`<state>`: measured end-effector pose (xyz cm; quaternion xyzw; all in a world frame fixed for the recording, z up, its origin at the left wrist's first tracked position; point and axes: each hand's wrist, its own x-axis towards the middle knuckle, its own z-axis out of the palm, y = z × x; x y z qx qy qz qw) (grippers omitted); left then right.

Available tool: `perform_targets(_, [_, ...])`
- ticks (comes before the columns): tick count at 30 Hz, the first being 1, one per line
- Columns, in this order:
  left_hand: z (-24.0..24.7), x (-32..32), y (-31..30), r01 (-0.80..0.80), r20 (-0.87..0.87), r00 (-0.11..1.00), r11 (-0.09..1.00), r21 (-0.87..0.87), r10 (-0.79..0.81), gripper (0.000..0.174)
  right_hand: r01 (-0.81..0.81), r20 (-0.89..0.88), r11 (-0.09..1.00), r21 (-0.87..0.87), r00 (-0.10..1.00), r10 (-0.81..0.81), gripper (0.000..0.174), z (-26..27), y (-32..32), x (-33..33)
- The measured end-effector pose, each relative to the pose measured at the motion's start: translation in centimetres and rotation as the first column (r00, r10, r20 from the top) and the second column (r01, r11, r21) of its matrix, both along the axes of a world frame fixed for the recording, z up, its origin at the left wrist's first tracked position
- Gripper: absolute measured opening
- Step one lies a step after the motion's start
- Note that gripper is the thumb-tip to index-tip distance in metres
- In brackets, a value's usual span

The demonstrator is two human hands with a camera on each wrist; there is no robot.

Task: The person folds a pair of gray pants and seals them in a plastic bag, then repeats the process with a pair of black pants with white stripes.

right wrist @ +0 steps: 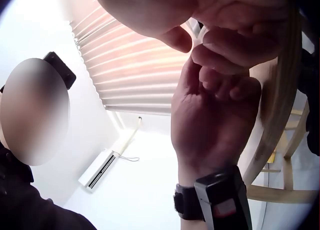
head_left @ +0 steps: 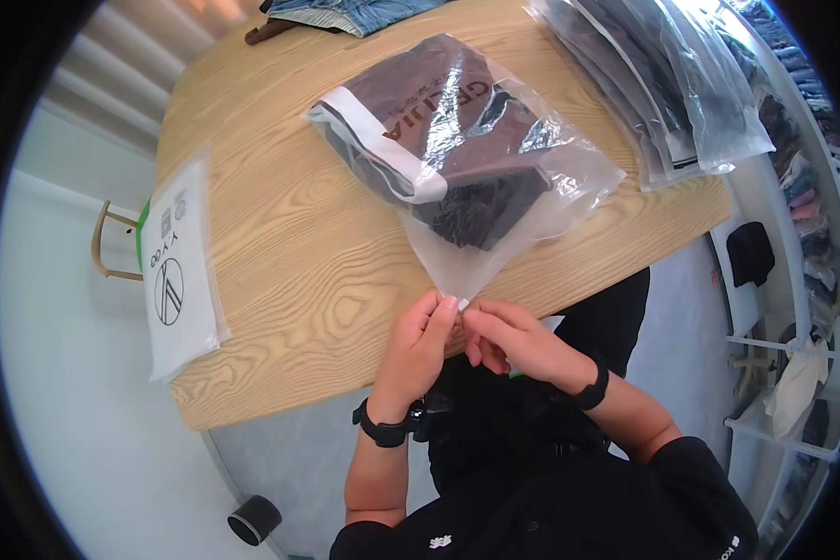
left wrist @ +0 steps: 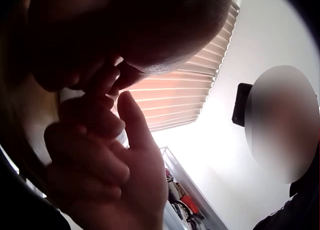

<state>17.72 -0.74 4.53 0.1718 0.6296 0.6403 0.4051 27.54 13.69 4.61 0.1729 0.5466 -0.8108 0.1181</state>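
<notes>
A clear plastic bag (head_left: 509,238) with printed letters lies near the table's front edge, a folded brown and dark garment (head_left: 439,93) inside it. Its near corner narrows to a small white piece (head_left: 463,304) between the hands. My left hand (head_left: 418,350) pinches this corner between thumb and fingers. Close on the right, my right hand (head_left: 527,347) has its thumb and curled fingers at the same corner. In the left wrist view the right hand (left wrist: 110,165) shows curled fingers; in the right wrist view the left hand (right wrist: 215,120) does too. Hands mostly hide the corner there.
On the wooden table (head_left: 280,224), a white printed bag (head_left: 182,271) lies at the left edge and stacked bagged garments (head_left: 663,84) at the back right. Folded jeans (head_left: 364,14) are at the far edge. Shelves (head_left: 784,345) with clothes stand to the right.
</notes>
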Motion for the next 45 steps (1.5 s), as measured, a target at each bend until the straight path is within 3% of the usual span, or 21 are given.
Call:
perform_targets(4, [-1.9, 1.0, 0.2, -0.101, 0.052, 0.994, 0.991, 0.084, 0.096, 0.027, 0.058, 0.017, 0.992, -0.116, 0.998, -0.057, 0.033, -0.7, -0.2, -1.2])
perform_targets(9, [-3.0, 1.6, -0.3, -0.160, -0.138, 0.975, 0.981, 0.109, 0.175, 0.027, 0.096, 0.011, 0.984, -0.152, 0.995, -0.095, 0.034, -1.4, -1.0, -1.5])
perform_targets(14, [-3.1, 1.7, -0.3, -0.249, -0.049, 0.964, 0.954, 0.167, 0.260, 0.025, 0.325, 0.099, 0.919, -0.223, 0.946, -0.310, 0.035, -0.4, -2.6, -1.8])
perform_targets(15, [-3.1, 1.6, -0.4, -0.239, -0.057, 0.966, 0.955, 0.175, 0.252, 0.025, 0.330, 0.088, 0.918, -0.222, 0.944, -0.318, 0.035, -0.5, -2.1, -2.0])
perform_targets(17, [-3.0, 1.3, -1.0, -0.321, 0.133, 0.946, 0.918, 0.235, 0.296, 0.023, 0.409, 0.063, 0.896, -0.170, 0.912, -0.405, 0.041, -1.1, -0.4, -1.7])
perform_targets(18, [-3.0, 1.2, -1.4, -0.308, 0.136, 0.949, 0.921, 0.237, 0.283, 0.023, 0.457, 0.058, 0.885, -0.088, 0.889, -0.453, 0.044, -0.8, 0.9, -1.7])
perform_targets(23, [-2.6, 0.1, -4.4, -0.358, 0.158, 0.932, 0.892, 0.275, 0.325, 0.024, 0.595, -0.014, 0.789, -0.150, 0.797, -0.604, 0.038, -1.8, 10.9, 2.4])
perform_targets(26, [-2.6, 1.0, -5.3, -0.254, 0.033, 0.967, 0.941, 0.223, 0.253, 0.022, 0.637, 0.027, 0.770, -0.026, 0.771, -0.637, 0.036, -0.5, 13.3, 4.3])
perform_targets(28, [-2.4, 1.9, -6.2, -0.171, -0.080, 0.981, 0.983, 0.061, 0.175, 0.020, 0.520, 0.152, 0.814, -0.259, 0.854, -0.498, 0.034, -1.8, 13.3, 6.0])
perform_targets(29, [-2.1, 2.5, -6.7, -0.131, -0.179, 0.977, 0.988, -0.082, 0.115, 0.021, 0.502, 0.152, 0.821, -0.272, 0.865, -0.479, 0.035, -2.5, 12.1, 6.4])
perform_targets(30, [-2.1, 2.8, -7.1, -0.015, -0.211, 0.977, 0.994, -0.110, -0.009, 0.020, 0.330, 0.128, 0.888, -0.322, 0.944, -0.304, 0.042, -1.3, 11.1, 6.8])
perform_targets(31, [-1.3, 2.5, -7.5, 0.253, -0.239, 0.930, 0.958, -0.136, -0.279, 0.011, 0.207, 0.080, 0.926, -0.316, 0.978, -0.191, 0.051, -0.2, 9.8, 6.5])
perform_targets(32, [-1.1, 3.6, -6.1, 0.310, -0.396, 0.884, 0.946, 0.095, -0.250, 0.015, 0.128, 0.044, 0.871, -0.474, 0.992, -0.121, 0.054, -0.4, 8.7, 6.5])
perform_targets(33, [2.2, 4.6, -4.0, 0.401, -0.542, 0.776, 0.916, 0.028, -0.323, 0.017, 0.231, 0.139, 0.830, -0.508, 0.973, -0.186, 0.053, 0.6, 7.6, 6.1])
perform_targets(35, [2.5, 6.6, -1.7, 0.445, -0.699, 0.683, 0.879, 0.171, -0.209, 0.014, 0.396, 0.224, 0.701, -0.593, 0.917, -0.329, 0.043, 2.1, 6.3, 4.5])
perform_targets(38, [2.7, 7.3, -1.1, 0.607, -0.724, 0.608, 0.778, 0.160, -0.326, 0.011, 0.533, 0.305, 0.601, -0.596, 0.842, -0.445, 0.020, 2.6, 5.4, 3.4])
perform_targets(40, [1.7, 7.9, -1.9, 0.715, -0.623, 0.505, 0.694, -0.087, -0.598, 0.020, 0.479, 0.274, 0.602, -0.638, 0.873, -0.405, 0.024, 2.0, 6.1, 3.4])
perform_targets(41, [1.3, 8.2, -1.8, 0.718, -0.633, 0.492, 0.689, -0.092, -0.598, 0.020, 0.424, 0.248, 0.604, -0.675, 0.901, -0.355, 0.028, 1.9, 6.4, 3.4])
perform_targets(43, [0.7, 8.8, -1.5, 0.663, -0.579, 0.529, 0.728, -0.176, -0.621, 0.041, 0.416, 0.266, 0.590, -0.692, 0.907, -0.327, 0.019, 2.6, 6.4, 2.8])
perform_targets(44, [-2.1, 8.8, -3.4, 0.628, -0.455, 0.619, 0.751, -0.201, -0.640, 0.055, 0.411, 0.190, 0.655, -0.634, 0.904, -0.383, 0.022, 3.0, 6.1, 2.7])
perform_targets(45, [-2.4, 8.2, -3.2, 0.629, -0.467, 0.609, 0.749, -0.209, -0.642, 0.055, 0.412, 0.108, 0.712, -0.569, 0.895, -0.432, 0.025, 3.4, 5.9, 2.6])
